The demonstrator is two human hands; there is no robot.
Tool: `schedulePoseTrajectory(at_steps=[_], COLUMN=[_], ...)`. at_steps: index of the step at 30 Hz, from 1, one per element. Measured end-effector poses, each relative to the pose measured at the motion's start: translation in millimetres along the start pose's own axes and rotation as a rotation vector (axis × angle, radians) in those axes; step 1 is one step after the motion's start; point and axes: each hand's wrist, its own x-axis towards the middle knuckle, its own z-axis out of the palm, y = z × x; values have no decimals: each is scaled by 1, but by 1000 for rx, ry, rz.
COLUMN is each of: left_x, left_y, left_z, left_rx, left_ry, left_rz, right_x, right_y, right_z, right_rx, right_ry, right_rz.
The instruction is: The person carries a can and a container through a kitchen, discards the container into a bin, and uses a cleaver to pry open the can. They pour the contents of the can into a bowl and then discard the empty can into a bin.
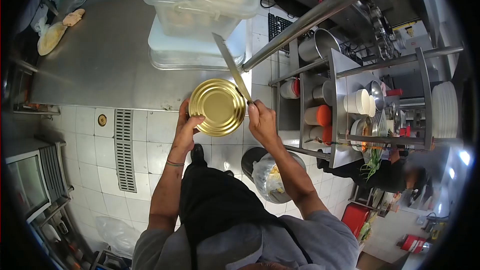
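Observation:
A large gold tin can (218,106) is near the front edge of the steel table, its ridged round end facing the camera. My left hand (188,126) grips it from the lower left, thumb over the rim and fingers round the side. In my right hand (262,121) is a knife (229,62), its handle mostly hidden by the closed fingers. The long blade slants up and left, passing right at the can's right rim. Its tip overlaps a clear plastic container (202,7) behind the can.
The steel table (115,65) bears stacked containers and, far left, a bag of food (51,37). A lined waste bin (270,177) stands by my right forearm. Shelving (345,110) with tubs and cups is at the right, where another person (370,172) stands.

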Motion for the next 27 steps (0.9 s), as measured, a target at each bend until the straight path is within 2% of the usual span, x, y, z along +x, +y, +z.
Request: schedulePoseTrajectory(at_steps=[4,7,11,14,17,20,23,26,27], left_x=[2,3,1,4,4,4,3,4,4], left_y=[-8,-7,-1,-7,-6,-6,-5,-5,-6], left_z=[-6,-4,-1,-5,-4,-1,0,-1,-2], left_rx=[12,6,1,16,-28,-31,-27,-34,-29], left_ry=[-4,-9,-2,4,-24,-11,-13,-18,-15], left_rz=[-9,-2,1,-5,8,22,26,20,16], right_x=[-5,7,5,0,5,10,11,8,13], right_y=[-11,17,-2,-14,30,26,35,60,59], right_z=[-12,8,-6,-18,10,9,9,17,8], right_rx=[114,-24,-13,74,-115,5,51,434,779], right_ry=[56,-46,-77,-9,-47,-111,-132,-219,-398], right_rz=[-57,33,94,10,-38,61,40,204,450])
